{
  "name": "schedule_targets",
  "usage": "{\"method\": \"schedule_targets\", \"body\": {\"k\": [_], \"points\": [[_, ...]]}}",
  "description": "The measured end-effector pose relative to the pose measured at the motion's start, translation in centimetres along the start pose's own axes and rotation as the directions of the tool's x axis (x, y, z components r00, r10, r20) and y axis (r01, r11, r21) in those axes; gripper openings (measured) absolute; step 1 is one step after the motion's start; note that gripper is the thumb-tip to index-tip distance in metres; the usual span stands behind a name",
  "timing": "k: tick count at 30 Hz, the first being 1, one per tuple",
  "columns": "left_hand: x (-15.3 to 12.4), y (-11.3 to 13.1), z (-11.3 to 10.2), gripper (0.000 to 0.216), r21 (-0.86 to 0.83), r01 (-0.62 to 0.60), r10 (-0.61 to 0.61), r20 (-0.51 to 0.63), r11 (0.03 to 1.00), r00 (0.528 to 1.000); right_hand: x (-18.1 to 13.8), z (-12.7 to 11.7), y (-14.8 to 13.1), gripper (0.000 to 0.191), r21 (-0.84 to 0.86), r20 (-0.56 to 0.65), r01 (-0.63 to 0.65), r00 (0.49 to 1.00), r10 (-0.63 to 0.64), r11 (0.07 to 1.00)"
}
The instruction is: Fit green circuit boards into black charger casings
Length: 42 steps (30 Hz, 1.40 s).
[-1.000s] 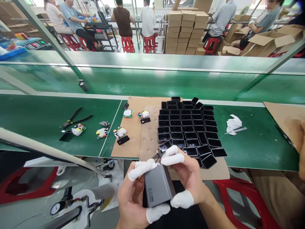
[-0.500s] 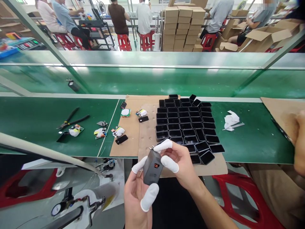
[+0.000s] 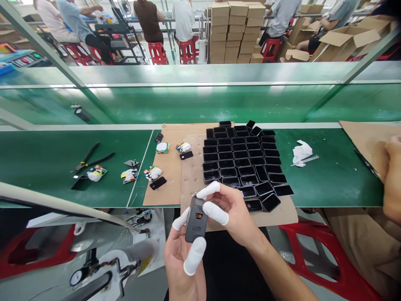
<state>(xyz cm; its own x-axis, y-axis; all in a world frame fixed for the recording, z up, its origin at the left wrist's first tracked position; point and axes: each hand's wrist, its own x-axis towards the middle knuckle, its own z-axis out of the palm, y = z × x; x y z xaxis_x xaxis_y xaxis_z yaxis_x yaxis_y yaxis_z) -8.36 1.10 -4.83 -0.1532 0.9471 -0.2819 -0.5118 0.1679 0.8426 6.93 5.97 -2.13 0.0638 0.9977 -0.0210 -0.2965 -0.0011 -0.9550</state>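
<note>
A black power adapter (image 3: 196,223) with metal prongs at its top end is held between both hands above the front edge of the bench. An orange-brown part shows through a small opening in its face. My left hand (image 3: 183,261) grips its sides and lower end, with white finger cots on thumb and finger. My right hand (image 3: 233,211), also in white cots, pinches the upper end near the prongs. Just behind the hands, rows of open black adapter housings (image 3: 241,154) cover the cardboard sheet (image 3: 194,175).
Left on the bench lie pliers (image 3: 90,159), circuit boards (image 3: 153,172) with white filler, and small black covers (image 3: 158,183). White scraps (image 3: 302,153) lie to the right. Another person's arm (image 3: 393,175) rests at the far right. An air-line stand (image 3: 106,267) is at lower left.
The adapter has tilted a little, so its face with the opening turns more squarely to me. Both hands keep their hold. The whole view has shifted slightly.
</note>
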Motion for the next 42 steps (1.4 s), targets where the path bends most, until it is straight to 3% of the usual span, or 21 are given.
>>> {"method": "schedule_targets", "body": {"k": [6, 7, 9, 10, 11, 12, 13, 15, 18, 25, 32, 42], "points": [[0.2, 1.0, 0.9, 0.043, 0.045, 0.093, -0.096, 0.064, 0.995, 0.993, -0.1, -0.2, 0.5, 0.029, -0.020, 0.031, 0.033, 0.999, -0.032, 0.999], [1.0, 0.9, 0.7, 0.039, 0.087, 0.032, -0.037, 0.060, 0.996, 0.998, -0.3, -0.3, 0.7, 0.028, -0.049, 0.026, 0.060, 0.998, -0.059, 0.997], [3.8, 0.7, -0.2, 0.035, 0.250, -0.258, 0.246, 0.076, 0.933, 0.966, -0.7, -0.7, 1.0, 0.026, -0.117, -0.013, 0.126, 0.992, -0.128, 0.985], [5.5, 0.6, -0.9, 0.036, 0.350, -0.459, 0.446, 0.122, 0.817, 0.887, -1.0, -1.0, 1.2, 0.024, -0.149, -0.037, 0.153, 0.986, -0.161, 0.977], [7.4, 0.5, -1.6, 0.034, 0.463, -0.631, 0.619, 0.203, 0.623, 0.759, -1.3, -1.2, 1.3, 0.022, -0.177, -0.056, 0.170, 0.982, -0.182, 0.969], [9.3, 0.4, -2.5, 0.033, 0.567, -0.730, 0.707, 0.328, 0.382, 0.626, -1.7, -1.5, 1.5, 0.020, -0.197, -0.066, 0.177, 0.979, -0.193, 0.964], [11.1, 0.4, -3.3, 0.033, 0.600, -0.751, 0.722, 0.385, 0.278, 0.575, -2.1, -1.8, 1.7, 0.019, -0.209, -0.068, 0.178, 0.978, -0.196, 0.962], [13.9, 0.6, -4.7, 0.029, 0.635, -0.760, 0.699, 0.479, 0.142, 0.531, -2.9, -2.3, 2.1, 0.018, -0.229, -0.066, 0.169, 0.980, -0.189, 0.959], [15.8, 0.9, -5.9, 0.024, 0.646, -0.762, 0.654, 0.557, 0.046, 0.512, -4.0, -3.0, 2.9, 0.020, -0.252, -0.075, 0.148, 0.982, -0.172, 0.956], [15.8, 1.2, -6.8, 0.029, 0.650, -0.755, 0.673, 0.596, -0.086, 0.437, -5.5, -3.2, 4.1, 0.022, -0.278, -0.109, 0.118, 0.982, -0.153, 0.953], [15.6, 1.9, -7.1, 0.024, 0.652, -0.750, 0.688, 0.595, -0.111, 0.415, -5.2, -2.6, 3.2, 0.019, -0.321, -0.103, 0.195, 0.965, -0.239, 0.927], [14.9, 1.6, -7.5, 0.026, 0.672, -0.740, 0.727, 0.529, -0.042, 0.438, -6.0, -3.1, 4.9, 0.019, -0.339, -0.125, 0.207, 0.957, -0.262, 0.918]]}}
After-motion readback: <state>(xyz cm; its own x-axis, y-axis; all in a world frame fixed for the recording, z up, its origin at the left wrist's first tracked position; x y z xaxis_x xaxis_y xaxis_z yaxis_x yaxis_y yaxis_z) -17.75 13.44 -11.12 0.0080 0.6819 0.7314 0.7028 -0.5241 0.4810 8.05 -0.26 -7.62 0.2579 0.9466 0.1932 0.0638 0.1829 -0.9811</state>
